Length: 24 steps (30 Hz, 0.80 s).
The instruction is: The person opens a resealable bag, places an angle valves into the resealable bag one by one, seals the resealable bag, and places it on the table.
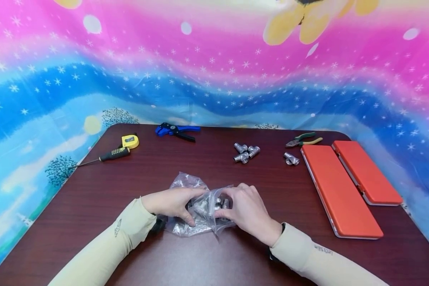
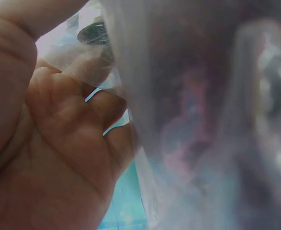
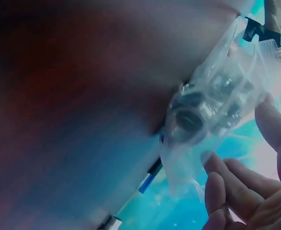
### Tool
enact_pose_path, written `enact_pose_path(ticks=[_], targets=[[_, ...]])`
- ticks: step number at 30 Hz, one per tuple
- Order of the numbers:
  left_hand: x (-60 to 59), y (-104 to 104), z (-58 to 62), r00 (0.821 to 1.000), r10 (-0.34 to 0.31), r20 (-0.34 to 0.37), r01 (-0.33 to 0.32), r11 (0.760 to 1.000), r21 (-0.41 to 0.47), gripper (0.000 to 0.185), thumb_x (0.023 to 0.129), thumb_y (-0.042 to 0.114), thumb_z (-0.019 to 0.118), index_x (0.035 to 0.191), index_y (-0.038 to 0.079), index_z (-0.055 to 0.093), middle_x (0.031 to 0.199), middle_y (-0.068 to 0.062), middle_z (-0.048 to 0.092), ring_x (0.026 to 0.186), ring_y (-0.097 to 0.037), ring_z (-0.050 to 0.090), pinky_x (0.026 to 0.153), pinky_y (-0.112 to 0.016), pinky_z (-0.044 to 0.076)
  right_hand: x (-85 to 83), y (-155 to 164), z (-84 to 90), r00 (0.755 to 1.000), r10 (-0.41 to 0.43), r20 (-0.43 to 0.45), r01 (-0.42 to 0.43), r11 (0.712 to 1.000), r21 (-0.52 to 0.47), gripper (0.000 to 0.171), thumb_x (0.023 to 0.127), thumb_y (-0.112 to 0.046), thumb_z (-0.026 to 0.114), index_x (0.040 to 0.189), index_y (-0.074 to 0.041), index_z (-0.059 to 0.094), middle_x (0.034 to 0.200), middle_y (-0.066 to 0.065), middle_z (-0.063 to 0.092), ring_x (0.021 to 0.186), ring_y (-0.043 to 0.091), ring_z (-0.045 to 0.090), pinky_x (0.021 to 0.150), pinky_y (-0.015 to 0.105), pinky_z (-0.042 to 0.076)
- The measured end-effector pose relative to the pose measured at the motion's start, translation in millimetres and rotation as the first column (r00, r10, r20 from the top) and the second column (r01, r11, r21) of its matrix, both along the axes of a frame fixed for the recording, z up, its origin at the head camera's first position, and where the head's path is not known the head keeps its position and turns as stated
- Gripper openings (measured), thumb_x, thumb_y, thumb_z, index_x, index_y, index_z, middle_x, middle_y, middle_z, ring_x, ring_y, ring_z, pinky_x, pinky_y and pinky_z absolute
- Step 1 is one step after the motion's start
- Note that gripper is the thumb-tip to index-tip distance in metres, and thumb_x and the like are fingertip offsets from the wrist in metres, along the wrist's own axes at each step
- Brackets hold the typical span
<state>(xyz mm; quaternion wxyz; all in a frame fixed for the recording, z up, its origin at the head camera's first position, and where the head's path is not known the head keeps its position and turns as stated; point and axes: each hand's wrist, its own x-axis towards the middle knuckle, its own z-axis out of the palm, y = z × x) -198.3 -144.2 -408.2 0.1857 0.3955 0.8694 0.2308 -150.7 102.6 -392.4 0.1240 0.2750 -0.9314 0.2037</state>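
A clear plastic bag (image 1: 204, 212) of shiny metal pipe fittings (image 1: 224, 203) rests near the middle of the table, between both hands. My left hand (image 1: 175, 201) grips its left side, thumb in front and fingers behind; in the left wrist view the film of the bag (image 2: 178, 143) fills much of the picture. At the bag's right edge, my right hand (image 1: 246, 207) holds the plastic between thumb and fingers. The round end of one fitting (image 3: 190, 120) shows through the plastic in the right wrist view.
Beyond the bag lie three metal T-shaped fittings (image 1: 246, 152), with another fitting (image 1: 291, 159) farther right. Around them are pliers (image 1: 302, 140), two orange-red cases (image 1: 343, 190), a blue-and-black wire stripper (image 1: 176, 131), a yellow tape measure (image 1: 130, 141) and a screwdriver (image 1: 114, 154).
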Motion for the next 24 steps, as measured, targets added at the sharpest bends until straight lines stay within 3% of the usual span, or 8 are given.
enact_pose_path(ticks=[6,8,11,13,18,24], targets=[[0.3,0,0.1,1.0,0.011,0.002,-0.011,1.0,-0.013,0.09,0.074,0.025,0.089,0.148,0.003,0.042,0.147,-0.009,0.048,0.134,-0.023,0.044,0.109,-0.04,0.037,-2.4,19,12.5,1.0,0.003,0.002,-0.003,1.0,0.031,0.05,0.07,-0.044,0.088,0.107,-0.013,0.077,0.081,-0.005,0.071,0.068,0.012,0.05,0.066,0.033,0.039],[0.6,0,-0.3,1.0,0.013,0.001,-0.013,1.0,-0.016,0.091,0.074,0.025,0.089,0.148,0.002,0.042,0.147,-0.01,0.048,0.134,-0.023,0.044,0.109,-0.041,0.037,-7.3,30,20.0,1.0,0.004,-0.003,-0.004,0.999,0.038,0.05,0.071,-0.041,0.088,0.108,-0.01,0.077,0.084,-0.002,0.072,0.071,0.014,0.056,0.068,0.035,0.044],[0.7,0,-0.7,1.0,0.014,-0.002,-0.014,1.0,-0.016,0.092,0.073,0.025,0.09,0.148,0.002,0.041,0.147,-0.01,0.048,0.134,-0.024,0.044,0.109,-0.04,0.038,-18.5,51,36.0,0.999,0.003,0.036,-0.004,0.998,0.055,0.046,0.076,-0.034,0.087,0.112,-0.008,0.075,0.101,0.003,0.074,0.086,0.02,0.065,0.078,0.04,0.051],[0.7,0,-1.1,1.0,0.016,-0.004,-0.016,1.0,-0.018,0.093,0.073,0.025,0.09,0.148,0.002,0.041,0.147,-0.01,0.049,0.134,-0.023,0.044,0.108,-0.04,0.038,-29.5,67,48.3,0.996,0.007,0.084,-0.014,0.997,0.08,0.042,0.08,-0.028,0.084,0.115,-0.007,0.073,0.108,0.005,0.073,0.095,0.023,0.067,0.084,0.042,0.052],[1.0,0,-0.8,1.0,0.02,-0.001,-0.02,1.0,-0.015,0.093,0.073,0.025,0.09,0.148,0.002,0.041,0.147,-0.01,0.048,0.134,-0.023,0.044,0.109,-0.04,0.038,-67.4,112,74.4,0.98,0.005,0.198,-0.045,0.979,0.199,0.04,0.084,-0.011,0.079,0.123,-0.005,0.069,0.114,0.011,0.069,0.099,0.027,0.066,0.085,0.046,0.053],[3.0,0,0.8,1.0,0.024,0.011,-0.024,1.0,-0.017,0.092,0.074,0.023,0.089,0.149,0.002,0.04,0.148,-0.01,0.047,0.135,-0.023,0.043,0.109,-0.04,0.037,-116.2,158,79.3,0.957,-0.023,0.288,-0.094,0.918,0.386,0.047,0.086,0.004,0.071,0.132,-0.003,0.061,0.129,0.02,0.058,0.118,0.04,0.055,0.09,0.052,0.05]])
